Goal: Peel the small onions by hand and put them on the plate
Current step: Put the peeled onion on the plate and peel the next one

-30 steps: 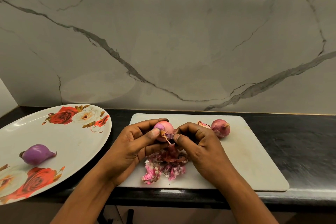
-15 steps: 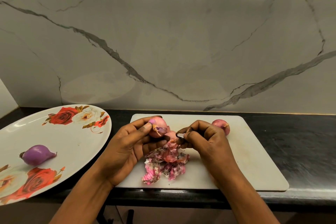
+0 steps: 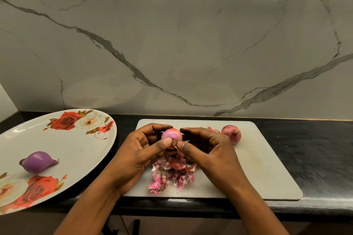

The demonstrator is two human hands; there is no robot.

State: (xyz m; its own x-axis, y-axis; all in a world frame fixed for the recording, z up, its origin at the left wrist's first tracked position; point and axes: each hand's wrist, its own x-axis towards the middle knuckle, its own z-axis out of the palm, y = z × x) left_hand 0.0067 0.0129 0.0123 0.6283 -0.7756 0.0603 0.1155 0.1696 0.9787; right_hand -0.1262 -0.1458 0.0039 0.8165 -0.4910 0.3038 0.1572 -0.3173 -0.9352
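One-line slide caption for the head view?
Left hand holds a small pink onion while right hand pinches its skin above the white cutting board; peeled purple onion on floral plate.

Head-worn, forward-down, seemingly near counter

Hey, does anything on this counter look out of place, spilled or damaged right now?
Nothing is spilled or damaged. The one oddity: the plate seems to hang past the counter's front edge at lower left, so a knock might tip it. The peels lie heaped on the board, as expected.
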